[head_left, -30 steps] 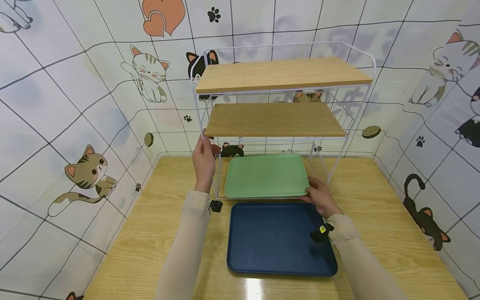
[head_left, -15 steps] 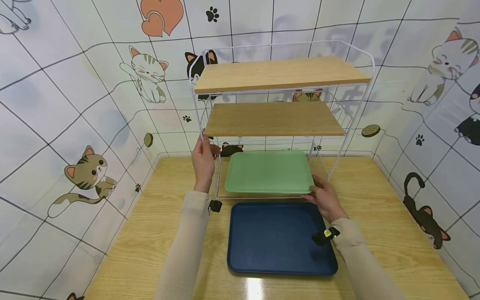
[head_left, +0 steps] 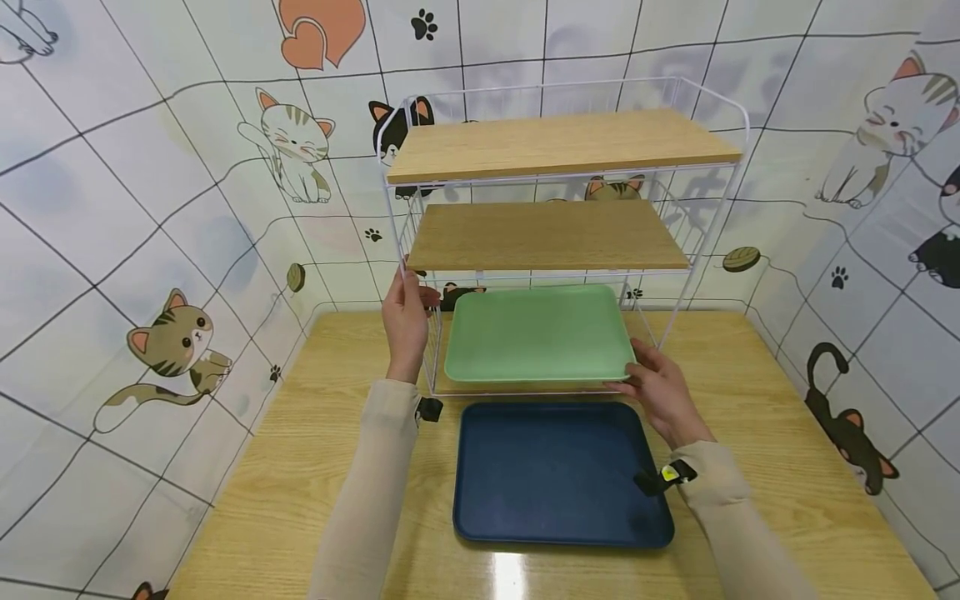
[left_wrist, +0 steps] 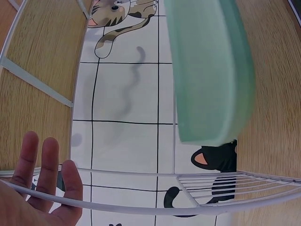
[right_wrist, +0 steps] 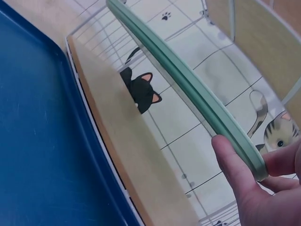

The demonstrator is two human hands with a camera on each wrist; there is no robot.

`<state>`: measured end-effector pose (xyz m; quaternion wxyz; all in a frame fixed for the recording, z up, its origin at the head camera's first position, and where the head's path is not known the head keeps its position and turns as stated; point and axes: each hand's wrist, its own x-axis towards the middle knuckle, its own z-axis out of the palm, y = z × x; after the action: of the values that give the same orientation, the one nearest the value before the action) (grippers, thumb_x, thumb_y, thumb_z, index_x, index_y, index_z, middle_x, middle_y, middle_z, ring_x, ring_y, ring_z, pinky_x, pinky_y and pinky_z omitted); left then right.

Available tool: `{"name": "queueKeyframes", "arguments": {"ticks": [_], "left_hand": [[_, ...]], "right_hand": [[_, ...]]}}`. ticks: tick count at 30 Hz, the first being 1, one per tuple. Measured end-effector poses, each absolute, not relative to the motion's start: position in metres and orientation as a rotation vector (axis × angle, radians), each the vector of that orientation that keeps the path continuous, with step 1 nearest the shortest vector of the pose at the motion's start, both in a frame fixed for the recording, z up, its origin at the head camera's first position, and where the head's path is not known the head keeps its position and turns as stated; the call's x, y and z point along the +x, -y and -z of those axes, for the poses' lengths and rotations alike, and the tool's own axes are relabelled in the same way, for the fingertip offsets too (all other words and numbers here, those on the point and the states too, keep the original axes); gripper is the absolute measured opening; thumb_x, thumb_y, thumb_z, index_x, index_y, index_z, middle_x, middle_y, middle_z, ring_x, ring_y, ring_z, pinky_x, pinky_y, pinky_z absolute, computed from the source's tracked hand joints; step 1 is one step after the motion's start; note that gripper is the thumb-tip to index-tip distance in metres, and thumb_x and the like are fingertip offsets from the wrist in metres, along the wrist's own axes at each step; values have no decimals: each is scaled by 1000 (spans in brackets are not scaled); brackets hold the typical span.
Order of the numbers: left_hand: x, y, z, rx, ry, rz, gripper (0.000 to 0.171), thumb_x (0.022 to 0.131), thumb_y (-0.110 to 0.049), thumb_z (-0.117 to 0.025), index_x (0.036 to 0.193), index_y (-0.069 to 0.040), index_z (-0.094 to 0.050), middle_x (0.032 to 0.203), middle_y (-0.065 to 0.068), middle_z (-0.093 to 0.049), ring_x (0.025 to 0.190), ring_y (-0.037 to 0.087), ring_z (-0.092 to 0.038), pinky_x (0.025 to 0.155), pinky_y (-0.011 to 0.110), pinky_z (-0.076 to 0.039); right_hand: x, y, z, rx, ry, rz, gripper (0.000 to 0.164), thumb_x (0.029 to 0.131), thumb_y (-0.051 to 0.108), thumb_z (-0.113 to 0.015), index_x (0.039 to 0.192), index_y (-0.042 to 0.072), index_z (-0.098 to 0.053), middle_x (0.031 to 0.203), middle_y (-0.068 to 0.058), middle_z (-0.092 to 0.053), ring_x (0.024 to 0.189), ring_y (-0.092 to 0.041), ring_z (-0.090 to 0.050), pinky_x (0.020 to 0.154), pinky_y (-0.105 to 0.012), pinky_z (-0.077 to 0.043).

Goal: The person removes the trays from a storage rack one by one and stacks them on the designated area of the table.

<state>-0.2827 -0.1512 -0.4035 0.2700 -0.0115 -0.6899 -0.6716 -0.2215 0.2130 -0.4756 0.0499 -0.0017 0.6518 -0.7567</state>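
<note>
A green tray [head_left: 540,333] is between the middle shelf and the bottom shelf of a white wire rack with wooden boards. My right hand [head_left: 663,390] pinches its front right corner. In the right wrist view the tray [right_wrist: 188,89] is seen edge-on, raised above the bottom board [right_wrist: 127,127], with the thumb [right_wrist: 230,162] under it and fingers on top. My left hand [head_left: 407,325] holds the rack's left front post; in the left wrist view its fingers [left_wrist: 49,162] come round behind the white wire. A dark blue tray [head_left: 555,475] lies on the table before the rack.
The rack's middle board [head_left: 547,237] is close above the green tray, and its top board [head_left: 562,146] higher up. Wire sides bound the shelf space. Walls with cat drawings stand behind and on both sides of the wooden table [head_left: 765,467].
The green tray has risen off the bottom shelf, and its right end has shifted slightly right with my right hand. My left hand stays on the post; the blue tray has not moved.
</note>
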Motion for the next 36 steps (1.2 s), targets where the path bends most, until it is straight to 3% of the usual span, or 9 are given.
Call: {"name": "queueKeyframes", "arguments": {"ticks": [5, 13, 20, 27, 32, 36], "left_hand": [[-283, 151, 405, -39, 1850, 1824, 46, 111, -42, -40, 152, -23, -51, 92, 23, -69, 87, 43, -66, 66, 23, -50], [-284, 150, 406, -32, 1852, 1825, 46, 111, -43, -40, 152, -24, -50, 86, 11, -69, 86, 40, -67, 67, 24, -50], [-283, 149, 405, -31, 1846, 1821, 46, 112, -40, -40, 151, -19, -52, 86, 12, -69, 79, 25, -67, 66, 23, -49], [-264, 145, 383, -24, 1854, 1869, 45, 113, -28, -38, 154, -11, -47, 95, 34, -65, 93, 54, -60, 65, 21, -48], [-271, 147, 390, -22, 1868, 1900, 46, 114, -26, -35, 157, -10, -41, 103, 40, -61, 97, 57, -59, 66, 21, -47], [-280, 150, 400, -25, 1855, 1891, 47, 113, -32, -36, 157, -16, -41, 103, 38, -63, 97, 54, -61, 66, 20, -47]], "right_hand": [[-214, -216, 469, -4, -1971, 2333, 61, 108, -1, -36, 163, -2, -9, 165, -28, -15, 92, -8, -68, 85, -27, -59], [-202, -221, 459, -14, -1963, 2374, 62, 108, 0, -37, 163, -2, -8, 166, -28, -12, 98, -9, -68, 87, -30, -59], [-188, -225, 453, -40, -1969, 2396, 60, 109, 4, -40, 163, -1, -13, 162, -26, -20, 103, -7, -67, 86, -28, -59], [-177, -226, 448, -67, -1951, 2437, 62, 109, 7, -46, 163, 0, -16, 156, -20, -29, 103, -8, -68, 86, -27, -58], [-168, -226, 444, -70, -1940, 2456, 63, 109, 6, -46, 163, -1, -14, 156, -19, -30, 105, -7, -69, 85, -27, -59], [-159, -227, 441, -89, -1917, 2486, 65, 108, 6, -49, 163, -2, -14, 147, -8, -40, 106, -9, -69, 86, -28, -59]]}}
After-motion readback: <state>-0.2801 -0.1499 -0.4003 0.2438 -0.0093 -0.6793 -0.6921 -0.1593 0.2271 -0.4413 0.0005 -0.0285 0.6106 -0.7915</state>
